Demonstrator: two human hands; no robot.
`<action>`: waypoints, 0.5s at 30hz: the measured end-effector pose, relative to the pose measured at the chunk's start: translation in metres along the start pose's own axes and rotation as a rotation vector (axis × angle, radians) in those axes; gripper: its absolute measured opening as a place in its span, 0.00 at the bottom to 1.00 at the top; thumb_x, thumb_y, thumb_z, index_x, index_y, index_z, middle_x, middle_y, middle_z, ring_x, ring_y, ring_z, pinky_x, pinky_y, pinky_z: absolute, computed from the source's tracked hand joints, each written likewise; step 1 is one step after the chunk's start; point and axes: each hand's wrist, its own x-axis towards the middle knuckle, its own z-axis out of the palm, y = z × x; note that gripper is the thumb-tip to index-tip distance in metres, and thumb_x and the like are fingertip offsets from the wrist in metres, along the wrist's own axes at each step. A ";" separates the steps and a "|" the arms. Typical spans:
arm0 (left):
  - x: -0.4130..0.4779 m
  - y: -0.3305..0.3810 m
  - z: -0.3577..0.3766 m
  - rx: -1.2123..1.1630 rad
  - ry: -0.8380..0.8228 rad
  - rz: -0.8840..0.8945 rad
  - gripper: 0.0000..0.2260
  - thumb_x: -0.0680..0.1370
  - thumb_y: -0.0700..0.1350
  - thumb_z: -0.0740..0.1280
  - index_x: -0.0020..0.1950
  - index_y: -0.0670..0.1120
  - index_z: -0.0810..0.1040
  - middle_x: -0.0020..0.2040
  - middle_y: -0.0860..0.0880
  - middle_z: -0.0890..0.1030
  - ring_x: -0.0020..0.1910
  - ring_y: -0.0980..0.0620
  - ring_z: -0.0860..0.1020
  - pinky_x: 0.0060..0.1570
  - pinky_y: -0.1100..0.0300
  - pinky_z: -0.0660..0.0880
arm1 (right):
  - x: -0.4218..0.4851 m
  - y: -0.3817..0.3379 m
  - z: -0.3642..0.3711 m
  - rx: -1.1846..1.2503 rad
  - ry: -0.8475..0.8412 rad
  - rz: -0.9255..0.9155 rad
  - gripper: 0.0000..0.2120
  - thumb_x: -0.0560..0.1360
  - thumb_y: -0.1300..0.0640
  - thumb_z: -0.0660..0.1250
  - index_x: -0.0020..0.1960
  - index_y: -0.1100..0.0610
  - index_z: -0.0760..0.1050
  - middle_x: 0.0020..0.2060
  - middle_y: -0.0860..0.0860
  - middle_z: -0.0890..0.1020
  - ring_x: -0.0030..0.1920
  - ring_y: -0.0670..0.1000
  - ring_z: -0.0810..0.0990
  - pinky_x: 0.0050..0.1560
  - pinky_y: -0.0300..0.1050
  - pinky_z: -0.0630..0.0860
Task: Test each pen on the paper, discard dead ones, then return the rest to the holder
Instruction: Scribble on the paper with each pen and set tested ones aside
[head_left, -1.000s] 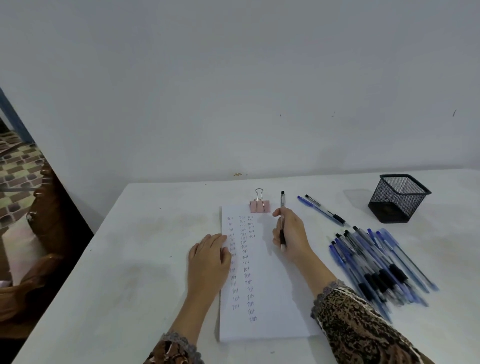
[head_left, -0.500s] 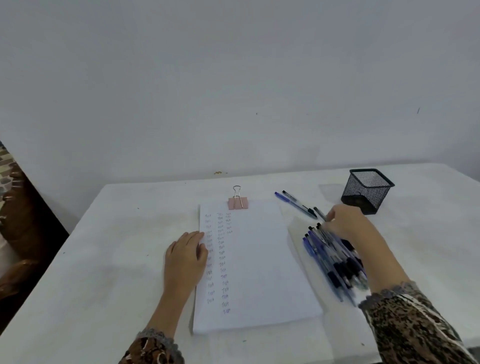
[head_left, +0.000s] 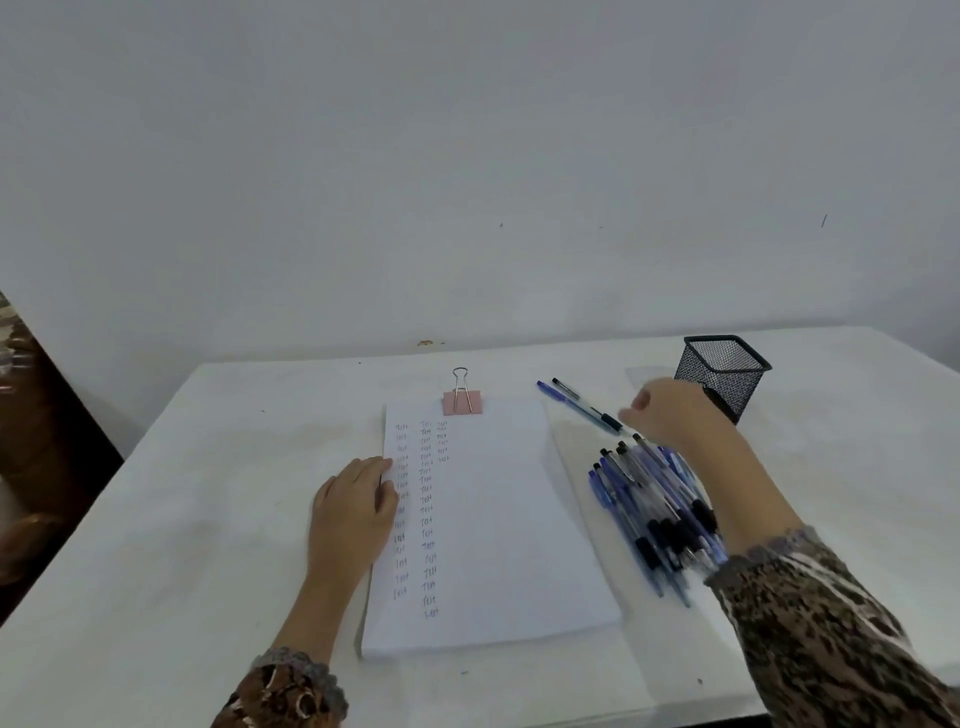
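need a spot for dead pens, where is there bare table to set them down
Bare table lies left of the paper and left hand. Another strip runs behind the binder clip to the wall, more lies right of the mesh holder. Crowded: between paper and holder, with the pen pile, two loose pens and right hand.

Metal mesh holder (head_left: 727, 375), matt paper (head_left: 498, 519), glossy plastic pens (head_left: 655, 514).

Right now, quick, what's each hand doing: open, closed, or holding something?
Left hand: open, fingers flat on the left edge of the paper.
Right hand: cannot tell; blurred over the far end of the pen pile, fingers hidden.
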 end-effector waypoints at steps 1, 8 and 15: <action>0.000 0.000 0.000 -0.004 0.001 -0.003 0.14 0.77 0.41 0.61 0.61 0.45 0.76 0.59 0.49 0.79 0.60 0.48 0.75 0.63 0.47 0.69 | 0.008 -0.010 -0.002 -0.020 -0.010 -0.029 0.13 0.78 0.57 0.59 0.52 0.66 0.76 0.49 0.59 0.80 0.53 0.59 0.78 0.49 0.44 0.72; 0.000 0.000 0.000 0.003 0.000 -0.015 0.14 0.77 0.42 0.60 0.62 0.45 0.76 0.60 0.50 0.78 0.61 0.49 0.75 0.64 0.49 0.68 | 0.059 -0.046 0.040 -0.170 -0.289 -0.220 0.23 0.79 0.65 0.52 0.74 0.61 0.57 0.61 0.58 0.74 0.49 0.58 0.76 0.41 0.46 0.72; 0.001 -0.001 0.000 -0.003 0.001 -0.019 0.13 0.77 0.42 0.61 0.61 0.46 0.76 0.59 0.51 0.79 0.59 0.49 0.75 0.63 0.48 0.69 | 0.066 -0.035 0.083 -0.359 0.020 -0.184 0.16 0.80 0.63 0.52 0.67 0.61 0.65 0.62 0.57 0.70 0.63 0.58 0.68 0.60 0.49 0.69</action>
